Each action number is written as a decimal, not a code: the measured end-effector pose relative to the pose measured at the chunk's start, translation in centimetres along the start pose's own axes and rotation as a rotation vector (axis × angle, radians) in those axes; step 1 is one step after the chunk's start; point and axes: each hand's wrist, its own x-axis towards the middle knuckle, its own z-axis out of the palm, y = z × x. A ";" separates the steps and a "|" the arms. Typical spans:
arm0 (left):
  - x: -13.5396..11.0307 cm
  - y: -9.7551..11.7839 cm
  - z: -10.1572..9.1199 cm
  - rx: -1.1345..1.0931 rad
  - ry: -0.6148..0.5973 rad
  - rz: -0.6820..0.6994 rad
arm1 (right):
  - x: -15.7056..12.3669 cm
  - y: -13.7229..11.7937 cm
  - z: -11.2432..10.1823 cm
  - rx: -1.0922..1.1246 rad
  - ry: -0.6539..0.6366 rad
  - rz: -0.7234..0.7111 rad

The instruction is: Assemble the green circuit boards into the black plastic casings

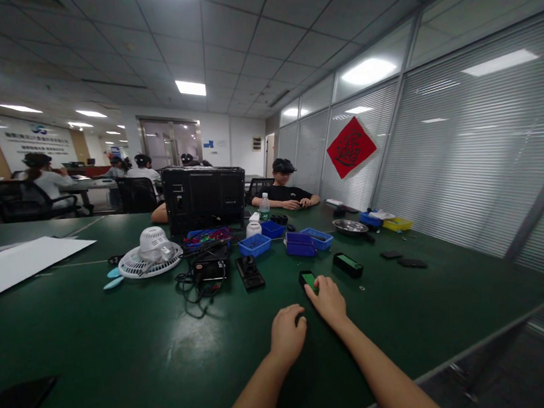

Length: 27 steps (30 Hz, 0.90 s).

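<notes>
My right hand (328, 299) is at the near end of a small black open case (302, 277) with a green board (310, 280) inside. Its thumb and fingers are closed on the case and hide the near part. To the left, my left hand (287, 335) hovers over or rests on the table with its fingers curled. A dark spot shows between thumb and forefinger; what it is cannot be made out. A second black case (348, 265) with a green board lies just beyond my right hand.
On the green table (239, 372) are a black stand-like device (250, 273), cables with a black power box (211, 270), a white fan (154, 245), blue bins (255, 245), a metal dish (350, 226) and flat black pieces (412, 263). A person (284, 190) sits opposite.
</notes>
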 end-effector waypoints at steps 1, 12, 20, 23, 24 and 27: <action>0.0 0.1 -0.1 -0.001 -0.007 -0.005 | 0.0 0.0 0.1 0.007 -0.015 0.008; 0.3 -0.8 -0.5 -0.153 0.133 -0.157 | -2.2 -1.7 -0.1 -0.122 -0.188 -0.071; 0.0 -2.5 -3.1 -0.712 0.287 -0.486 | -5.7 -6.0 -1.2 0.054 -0.266 -0.260; -1.0 -2.7 -4.8 -0.780 0.331 -0.513 | -6.6 -7.9 -1.6 0.118 -0.311 -0.306; -1.3 -2.8 -5.4 -0.795 0.343 -0.508 | -6.9 -8.5 -1.7 0.138 -0.325 -0.318; -2.1 -3.1 -7.0 -0.822 0.365 -0.472 | -7.7 -10.4 -1.8 0.182 -0.363 -0.350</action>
